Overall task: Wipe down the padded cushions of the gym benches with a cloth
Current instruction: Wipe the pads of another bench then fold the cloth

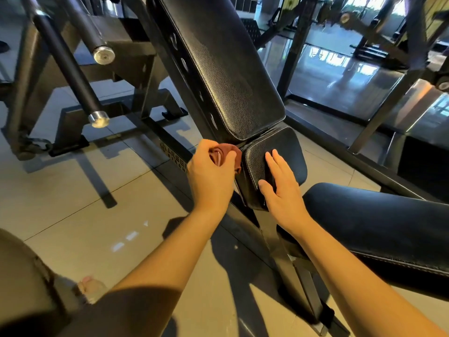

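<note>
Cloth (232, 149) in L hand (211, 177)

pads (226, 69) (279, 152) (379, 215): 3 were seen
cloth (235, 153): 1
hands: 2, left hand (211, 176), right hand (283, 190)
bars (70, 66) (85, 27): 2

A gym is showing here: a black padded bench (226, 76) is sitting on a tiled floor (73, 210), steel bars (63, 62) are slanting beside it, and more machines (369, 37) are standing farther back.

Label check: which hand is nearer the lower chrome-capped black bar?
Left. Left hand, gripping a reddish-brown cloth, is right of the bar; right hand rests farther right on the small black padded cushion.
</note>
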Motion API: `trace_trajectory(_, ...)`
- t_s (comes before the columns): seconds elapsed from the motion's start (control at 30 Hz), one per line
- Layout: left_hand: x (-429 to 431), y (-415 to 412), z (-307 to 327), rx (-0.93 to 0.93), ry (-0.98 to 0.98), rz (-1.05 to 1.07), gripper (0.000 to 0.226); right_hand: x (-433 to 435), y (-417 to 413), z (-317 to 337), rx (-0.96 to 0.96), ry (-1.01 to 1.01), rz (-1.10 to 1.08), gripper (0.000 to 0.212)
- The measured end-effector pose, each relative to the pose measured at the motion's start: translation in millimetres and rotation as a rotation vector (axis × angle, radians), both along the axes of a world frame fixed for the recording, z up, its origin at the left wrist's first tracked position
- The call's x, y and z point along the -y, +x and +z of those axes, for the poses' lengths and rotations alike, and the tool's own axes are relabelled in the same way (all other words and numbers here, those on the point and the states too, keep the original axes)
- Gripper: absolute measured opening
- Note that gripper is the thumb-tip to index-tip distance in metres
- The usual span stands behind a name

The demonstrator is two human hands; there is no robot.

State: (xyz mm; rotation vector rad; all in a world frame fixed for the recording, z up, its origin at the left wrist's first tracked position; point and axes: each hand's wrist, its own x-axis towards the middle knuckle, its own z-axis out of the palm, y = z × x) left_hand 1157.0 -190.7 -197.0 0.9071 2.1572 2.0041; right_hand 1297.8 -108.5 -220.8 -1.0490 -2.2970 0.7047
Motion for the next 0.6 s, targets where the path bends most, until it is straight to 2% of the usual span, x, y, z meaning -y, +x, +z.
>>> trace_trajectory(0.13,1.9,14.0,-19.9,-0.033,0.037,-0.029,0.021,-2.9,-1.2,-3.3,-0.02,-0.001,0.001,0.063)
trace_trajectory(0.3,8.9,22.5,-23.1,-0.065,-0.01,-0.103,0.035,-4.6,-1.4,-6.1,-0.034,0.008,0.001,0.063)
trace_trajectory(0.43,16.5,26.8,-35.7,-0.08,-0.042,-0.153,0.03,-3.9,-1.3,-6.3,-0.035,0.009,0.002,0.064)
trace_trajectory(0.53,25.0,25.5,-48.3,0.0,-0.103,-0.224,0.022,-3.8,0.5,-4.9,-0.043,0.007,0.004,0.064)
trace_trajectory(0.6,25.2,15.9,-46.6,0.035,-0.056,-0.145,0.021,-3.6,0.2,-3.6,-0.04,0.0,0.006,0.065)
